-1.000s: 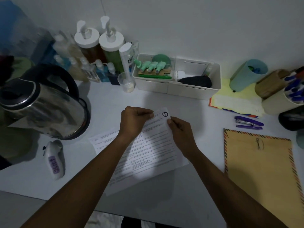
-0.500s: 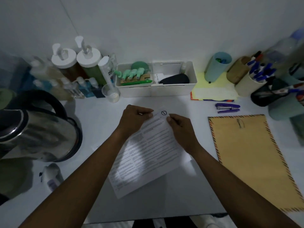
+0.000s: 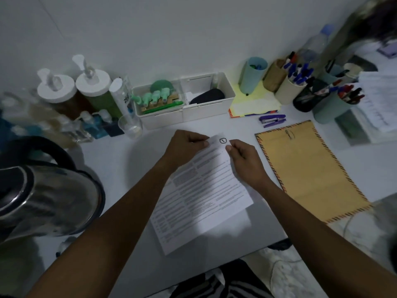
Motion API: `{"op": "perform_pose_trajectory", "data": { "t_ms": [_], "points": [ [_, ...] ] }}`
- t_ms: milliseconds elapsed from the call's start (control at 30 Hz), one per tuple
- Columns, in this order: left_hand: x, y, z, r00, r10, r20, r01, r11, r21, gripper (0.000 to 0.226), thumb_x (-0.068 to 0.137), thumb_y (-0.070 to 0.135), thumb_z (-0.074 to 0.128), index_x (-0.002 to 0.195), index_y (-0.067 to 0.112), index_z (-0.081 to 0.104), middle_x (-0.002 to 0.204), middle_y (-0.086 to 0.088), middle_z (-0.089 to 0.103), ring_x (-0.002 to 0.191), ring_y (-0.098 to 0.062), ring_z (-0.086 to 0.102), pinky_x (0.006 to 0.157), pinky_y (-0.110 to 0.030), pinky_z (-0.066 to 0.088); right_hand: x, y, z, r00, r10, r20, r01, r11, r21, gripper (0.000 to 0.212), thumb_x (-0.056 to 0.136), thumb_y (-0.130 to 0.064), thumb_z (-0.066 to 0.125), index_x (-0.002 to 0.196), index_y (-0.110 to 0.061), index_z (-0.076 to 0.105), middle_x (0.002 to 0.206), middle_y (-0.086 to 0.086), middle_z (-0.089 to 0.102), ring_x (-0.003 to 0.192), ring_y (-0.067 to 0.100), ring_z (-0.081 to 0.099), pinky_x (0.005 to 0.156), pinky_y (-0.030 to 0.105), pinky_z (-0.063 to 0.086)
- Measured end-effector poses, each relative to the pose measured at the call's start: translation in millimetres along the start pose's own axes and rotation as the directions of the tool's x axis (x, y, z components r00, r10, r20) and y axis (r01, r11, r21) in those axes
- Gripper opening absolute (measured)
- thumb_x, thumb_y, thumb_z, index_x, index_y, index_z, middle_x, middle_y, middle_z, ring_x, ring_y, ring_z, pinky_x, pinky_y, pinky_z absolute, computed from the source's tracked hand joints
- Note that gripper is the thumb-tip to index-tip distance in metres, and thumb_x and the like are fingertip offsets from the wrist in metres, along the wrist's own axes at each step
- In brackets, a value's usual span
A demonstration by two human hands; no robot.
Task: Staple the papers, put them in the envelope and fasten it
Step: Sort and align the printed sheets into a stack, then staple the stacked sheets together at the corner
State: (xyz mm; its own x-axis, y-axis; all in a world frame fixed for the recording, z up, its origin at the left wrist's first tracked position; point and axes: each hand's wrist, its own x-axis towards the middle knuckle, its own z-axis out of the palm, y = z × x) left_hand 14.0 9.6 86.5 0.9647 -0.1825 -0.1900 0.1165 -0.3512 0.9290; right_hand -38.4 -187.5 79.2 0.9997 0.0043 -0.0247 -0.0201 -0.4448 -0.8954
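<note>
Head view: white table (image 3: 120,162) against white wall (image 3: 171,29) (envelope (image 3: 311,168) flat at right).

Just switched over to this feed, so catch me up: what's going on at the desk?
A person holds the papers over the table by their top edge: the left hand pinches one corner, the right hand the other. The purple stapler lies untouched behind them, and the brown envelope lies flat to the right. Stapling does not seem to have begun.
</note>
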Motion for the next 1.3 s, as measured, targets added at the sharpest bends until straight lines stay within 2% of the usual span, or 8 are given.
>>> {"op": "perform_pose_trajectory", "data": {
  "t_ms": [167, 267, 400, 633, 867, 1000, 1167, 1300],
  "points": [
    [3.3, 9.5, 19.4, 0.999, 0.031, 0.018, -0.031, 0.999, -0.009, 0.019, 0.083, 0.028, 0.078, 0.097, 0.015, 0.08, 0.093, 0.002, 0.078, 0.085, -0.004, 0.072, 0.078, -0.021, 0.056, -14.6, -1.0, -17.3, 0.996, 0.033, -0.078, -0.031, 0.999, 0.031, 0.037, 0.103, -0.012, 0.052, 0.067, -0.017, 0.044, 0.055, -0.011, 0.037, 0.055, 0.004, 0.034, 0.054, 0.018, 0.031],
    [10.3, 15.6, 32.0, 0.999, 0.039, 0.023, -0.039, 0.999, -0.007, 0.017, 0.079, 0.028, 0.081, 0.094, 0.019, 0.081, 0.092, 0.004, 0.078, 0.087, -0.006, 0.072, 0.082, -0.024, 0.056, -19.4, 4.0, -31.9, 0.991, 0.05, -0.125, -0.04, 0.996, 0.081, 0.034, 0.101, -0.013, 0.055, 0.069, -0.004, 0.048, 0.06, 0.0, 0.038, 0.058, 0.009, 0.034, 0.056, 0.023, 0.033],
    [14.7, 31.4, 51.9, 0.992, 0.106, 0.069, -0.111, 0.992, 0.067, 0.012, 0.084, 0.025, 0.076, 0.09, 0.017, 0.081, 0.079, 0.002, 0.078, 0.07, -0.003, 0.07, 0.067, -0.018, 0.051, -21.9, 17.7, -50.0, 0.98, 0.067, -0.185, -0.043, 0.991, 0.13, 0.031, 0.1, -0.014, 0.057, 0.075, 0.004, 0.054, 0.062, 0.006, 0.038, 0.06, 0.012, 0.035, 0.059, 0.027, 0.034],
    [27.3, 41.0, 80.1, 0.974, 0.176, 0.142, -0.202, 0.958, 0.204, 0.031, 0.092, 0.029, 0.065, 0.076, 0.004, 0.075, 0.064, -0.013, 0.07, 0.059, -0.013, 0.061, 0.064, -0.029, 0.047, -9.7, 45.2, -70.9, 0.98, 0.083, -0.18, -0.05, 0.982, 0.18, 0.02, 0.101, -0.02, 0.057, 0.095, -0.014, 0.075, 0.079, 0.02, 0.067, 0.069, 0.019, 0.055, 0.066, 0.033, 0.046],
    [31.0, 41.2, 88.6, 0.992, 0.113, 0.047, -0.12, 0.976, 0.18, 0.014, 0.09, 0.018, 0.07, 0.098, 0.011, 0.078, 0.091, 0.001, 0.077, 0.087, -0.009, 0.07, 0.091, -0.035, 0.056, 6.0, 57.8, -75.8, 0.992, 0.039, -0.116, -0.022, 0.99, 0.138, 0.024, 0.102, -0.02, 0.055, 0.095, -0.013, 0.076, 0.086, 0.016, 0.074, 0.073, 0.028, 0.066, 0.069, 0.043, 0.053],
    [33.4, 33.9, 84.0, 0.996, 0.086, 0.01, -0.086, 0.976, 0.202, 0.017, 0.089, 0.022, 0.071, 0.103, 0.015, 0.077, 0.104, -0.001, 0.076, 0.094, -0.006, 0.071, 0.094, -0.033, 0.056, 16.1, 58.4, -72.1, 0.997, 0.046, -0.07, -0.037, 0.993, 0.114, 0.024, 0.102, -0.016, 0.054, 0.091, -0.018, 0.075, 0.077, -0.01, 0.072, 0.068, 0.002, 0.064, 0.063, 0.016, 0.048],
    [31.1, 31.8, 86.3, 0.993, 0.078, -0.089, -0.055, 0.968, 0.246, 0.018, 0.087, 0.021, 0.073, 0.102, 0.012, 0.077, 0.104, -0.005, 0.076, 0.092, -0.004, 0.069, 0.088, -0.018, 0.053, 20.9, 66.7, -64.3, 0.994, 0.106, -0.025, -0.102, 0.987, 0.127, 0.031, 0.102, -0.018, 0.054, 0.08, -0.003, 0.07, 0.072, 0.015, 0.066, 0.062, 0.021, 0.057, 0.063, 0.023, 0.043],
    [38.4, 23.4, 95.7, 0.995, 0.071, -0.074, -0.041, 0.938, 0.343, 0.015, 0.087, 0.025, 0.072, 0.098, 0.016, 0.079, 0.1, -0.001, 0.077, 0.091, -0.01, 0.071, 0.092, -0.032, 0.056, 24.4, 83.0, -64.8, 0.975, 0.22, 0.026, -0.222, 0.97, 0.099, 0.027, 0.099, -0.022, 0.058, 0.086, -0.004, 0.073, 0.082, 0.012, 0.072, 0.073, 0.019, 0.062, 0.071, 0.031, 0.05]
  ]
}}
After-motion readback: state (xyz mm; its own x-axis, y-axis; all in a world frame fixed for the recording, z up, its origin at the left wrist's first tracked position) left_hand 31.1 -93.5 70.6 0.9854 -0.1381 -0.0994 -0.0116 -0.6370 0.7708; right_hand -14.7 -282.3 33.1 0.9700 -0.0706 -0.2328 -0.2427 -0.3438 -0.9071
